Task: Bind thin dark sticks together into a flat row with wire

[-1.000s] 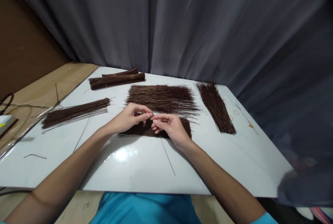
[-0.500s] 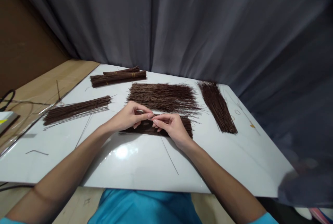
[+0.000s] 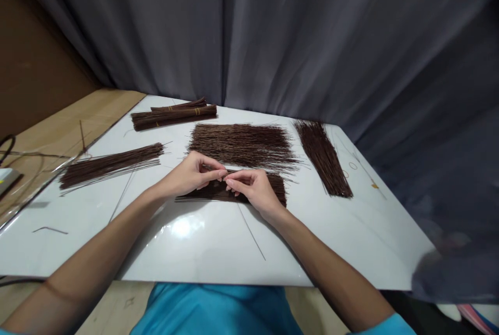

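Note:
Fingertip to fingertip, my left hand (image 3: 197, 174) and my right hand (image 3: 255, 188) meet at mid-table, both closed in a pinch. Whatever is between the fingers is too small and dark to make out. Beneath them lies a near bundle of thin dark-brown sticks (image 3: 277, 189), partly covered by the hands. Just beyond it a wider spread of the same sticks (image 3: 241, 144) lies flat, its right ends fanned out. One loose stick (image 3: 251, 233) slants over the white table from below my right hand toward the front edge.
Another bundle (image 3: 111, 166) lies at left, tied bundles (image 3: 175, 117) at the back left, and a further one (image 3: 323, 158) at right. A short bent stick (image 3: 50, 229) rests near the left front. Rubber bands (image 3: 353, 165) lie at right. A grey curtain (image 3: 249, 39) hangs behind the white table (image 3: 343, 241).
The whole view has shifted slightly, so everything sits a little further left. Both hands keep their pinch over the near bundle, with hardly any movement of the fingers.

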### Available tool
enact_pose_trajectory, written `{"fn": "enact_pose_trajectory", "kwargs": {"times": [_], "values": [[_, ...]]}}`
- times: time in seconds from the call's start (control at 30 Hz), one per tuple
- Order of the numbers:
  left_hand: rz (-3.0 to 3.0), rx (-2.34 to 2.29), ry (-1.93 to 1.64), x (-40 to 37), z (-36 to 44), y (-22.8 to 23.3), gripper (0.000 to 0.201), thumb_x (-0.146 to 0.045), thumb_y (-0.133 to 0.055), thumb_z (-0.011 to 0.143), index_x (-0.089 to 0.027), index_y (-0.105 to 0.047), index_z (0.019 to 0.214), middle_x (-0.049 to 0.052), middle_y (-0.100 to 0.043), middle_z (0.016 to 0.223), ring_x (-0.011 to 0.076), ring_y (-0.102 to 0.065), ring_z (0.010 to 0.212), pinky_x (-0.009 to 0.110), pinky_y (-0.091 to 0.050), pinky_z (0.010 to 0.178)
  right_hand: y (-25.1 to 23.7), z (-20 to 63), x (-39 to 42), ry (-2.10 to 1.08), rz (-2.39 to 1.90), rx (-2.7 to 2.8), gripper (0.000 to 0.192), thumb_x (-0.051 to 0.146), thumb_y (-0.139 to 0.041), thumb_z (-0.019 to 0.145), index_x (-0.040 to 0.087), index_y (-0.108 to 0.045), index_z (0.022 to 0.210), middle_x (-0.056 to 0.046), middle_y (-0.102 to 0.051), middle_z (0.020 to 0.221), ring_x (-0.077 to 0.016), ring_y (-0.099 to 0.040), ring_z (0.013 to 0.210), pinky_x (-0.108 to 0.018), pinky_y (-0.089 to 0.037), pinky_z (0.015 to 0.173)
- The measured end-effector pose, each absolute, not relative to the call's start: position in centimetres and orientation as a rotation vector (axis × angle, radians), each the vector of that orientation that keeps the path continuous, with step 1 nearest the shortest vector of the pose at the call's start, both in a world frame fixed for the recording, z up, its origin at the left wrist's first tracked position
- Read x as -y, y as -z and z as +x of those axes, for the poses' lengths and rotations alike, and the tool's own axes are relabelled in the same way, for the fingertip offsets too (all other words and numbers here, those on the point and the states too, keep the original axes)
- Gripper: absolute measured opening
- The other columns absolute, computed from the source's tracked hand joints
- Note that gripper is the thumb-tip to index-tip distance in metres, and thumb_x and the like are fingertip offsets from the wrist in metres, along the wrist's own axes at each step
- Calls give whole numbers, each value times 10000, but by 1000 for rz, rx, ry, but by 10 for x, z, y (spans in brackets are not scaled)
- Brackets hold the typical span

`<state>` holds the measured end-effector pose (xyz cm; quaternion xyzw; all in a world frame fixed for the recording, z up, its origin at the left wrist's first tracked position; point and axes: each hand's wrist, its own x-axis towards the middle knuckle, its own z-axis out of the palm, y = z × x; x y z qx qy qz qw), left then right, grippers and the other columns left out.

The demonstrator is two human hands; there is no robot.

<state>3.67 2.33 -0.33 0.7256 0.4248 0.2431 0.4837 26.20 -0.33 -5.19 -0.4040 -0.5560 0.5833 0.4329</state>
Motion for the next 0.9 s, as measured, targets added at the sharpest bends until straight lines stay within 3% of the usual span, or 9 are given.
{"fn": "enact_pose_trajectory", "kwargs": {"times": [0.2, 0.4, 0.53, 0.63, 0.73, 0.9], "values": [[1779, -1037, -602, -24, 36, 7, 414, -518, -684, 999, -145, -861, 1032, 13, -601, 597, 86, -397, 489, 211, -280, 436, 52, 261, 5, -1421, -1028, 1386, 300, 444, -871, 837, 164, -848, 942, -79, -788, 800, -172, -663, 681, -294, -516, 640], [1796, -996, -632, -22, 37, 3, 363, -439, -685, 1002, -136, -837, 873, 23, -623, 656, 85, -417, 535, 212, -294, 469, 46, 258, 8, -1364, -1091, 1435, 282, 439, -822, 878, 157, -819, 891, -67, -771, 760, -173, -654, 660, -293, -484, 637], [1745, -1096, -701, -21, 36, 3, 306, -392, -711, 973, -127, -824, 870, 25, -650, 679, 90, -447, 515, 222, -327, 471, 40, 253, 13, -1254, -1167, 1542, 231, 372, -747, 943, 160, -775, 855, -36, -727, 702, -165, -627, 641, -281, -442, 622], [1862, -1146, -770, -21, 37, 6, 231, -314, -716, 949, -136, -828, 852, 48, -716, 755, 129, -573, 621, 231, -408, 558, 33, 249, 19, -1020, -1253, 1747, 176, 280, -679, 990, 174, -736, 862, -23, -712, 746, -161, -600, 659, -290, -432, 647], [2041, -1168, -802, -20, 40, 9, 208, -231, -674, 945, -148, -844, 859, 66, -758, 815, 169, -648, 728, 256, -449, 652, 24, 250, 23, -632, -1245, 2065, 159, 190, -596, 1043, 181, -698, 922, -54, -725, 896, -197, -612, 820, -329, -445, 773], [2192, -1097, -720, -13, 45, 11, 220, -163, -649, 911, -153, -807, 758, 47, -709, 702, 157, -579, 645, 275, -402, 635, 8, 261, 15, -296, -1158, 2424, 189, 186, -541, 1100, 195, -673, 965, -75, -717, 947, -233, -542, 916, -355, -390, 801]]}}
